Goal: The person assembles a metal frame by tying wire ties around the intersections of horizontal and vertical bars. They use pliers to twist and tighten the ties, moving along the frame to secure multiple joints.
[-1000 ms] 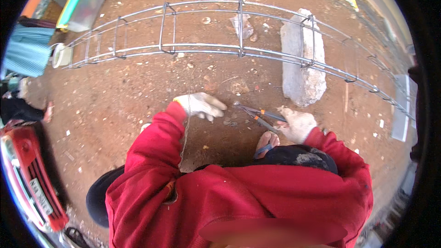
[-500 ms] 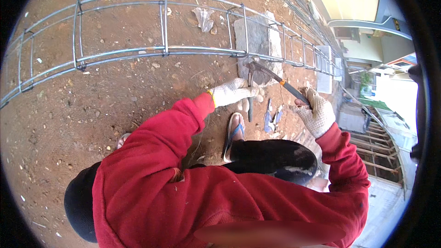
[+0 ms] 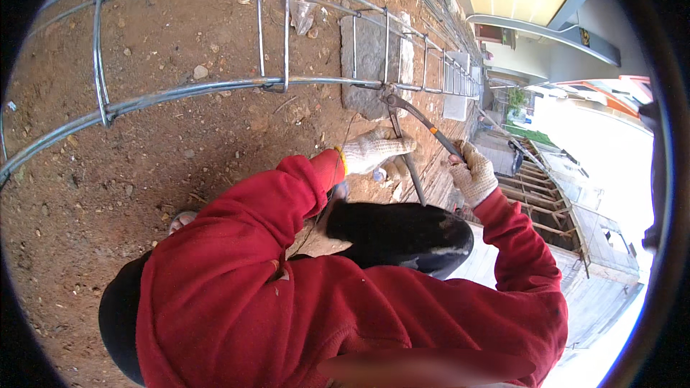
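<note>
Long-handled pincers point(image 3: 412, 110) are spread between my two hands, their jaws at the lower bar of a steel rebar cage point(image 3: 286, 43), by a stirrup corner. My left hand point(image 3: 375, 151), in a knitted white glove, is closed around the lower handle, whose end sticks out beyond the fingers. My right hand point(image 3: 476, 174), gloved too, grips the end of the other handle, which has an orange band. Whether the jaws hold a tie wire is too small to tell.
A grey concrete slab point(image 3: 362, 50) lies under the cage, with a clear plastic bag point(image 3: 304, 13) to its left. Brown soil point(image 3: 165, 144) with pebbles spreads around. My dark-trousered knee point(image 3: 402, 233) is bent close below the pincers. Buildings stand at the right.
The pincers' jaws have come up to the cage's lower bar, and the left-hand handle has swung to slant rightward. The view has shifted, and the cage looks nearer.
</note>
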Motion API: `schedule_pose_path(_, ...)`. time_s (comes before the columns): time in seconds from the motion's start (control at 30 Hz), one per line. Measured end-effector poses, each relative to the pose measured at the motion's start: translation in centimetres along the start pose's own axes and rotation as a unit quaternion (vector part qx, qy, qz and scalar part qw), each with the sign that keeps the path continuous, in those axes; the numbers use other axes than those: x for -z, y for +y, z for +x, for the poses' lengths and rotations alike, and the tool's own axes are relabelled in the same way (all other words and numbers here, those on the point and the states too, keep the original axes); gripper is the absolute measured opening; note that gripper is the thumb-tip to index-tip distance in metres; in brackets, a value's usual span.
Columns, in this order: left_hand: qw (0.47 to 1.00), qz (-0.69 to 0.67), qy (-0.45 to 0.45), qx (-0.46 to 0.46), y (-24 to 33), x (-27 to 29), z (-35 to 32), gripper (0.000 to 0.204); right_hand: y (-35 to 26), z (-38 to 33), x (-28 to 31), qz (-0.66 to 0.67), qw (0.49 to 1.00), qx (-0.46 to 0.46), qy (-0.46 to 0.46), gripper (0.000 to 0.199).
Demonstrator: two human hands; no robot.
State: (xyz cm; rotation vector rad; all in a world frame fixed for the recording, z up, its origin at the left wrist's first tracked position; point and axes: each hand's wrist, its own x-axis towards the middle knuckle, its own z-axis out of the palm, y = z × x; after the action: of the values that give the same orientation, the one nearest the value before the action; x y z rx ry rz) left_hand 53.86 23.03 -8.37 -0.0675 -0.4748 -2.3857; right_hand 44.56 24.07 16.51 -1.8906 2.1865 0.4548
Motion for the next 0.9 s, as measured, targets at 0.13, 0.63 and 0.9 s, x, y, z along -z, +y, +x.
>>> schedule_pose_path(0.13,0.989,-0.119,-0.016,-0.086,-0.8,-1.3,1.0,0.020,1.2,0.5,-0.4,0.066,0.998,0.012,-0.014,0.033)
schedule_pose_path(0.63,0.949,0.311,0.013,-0.050,0.8,2.6,-0.3,0.040,1.6,0.8,-9.4,0.304,0.928,-0.051,-0.212,0.020)
schedule_pose_path(0.9,0.941,-0.257,-0.100,-0.198,0.7,6.5,0.4,0.052,5.8,4.0,-17.2,0.298,0.952,0.034,-0.059,0.013)
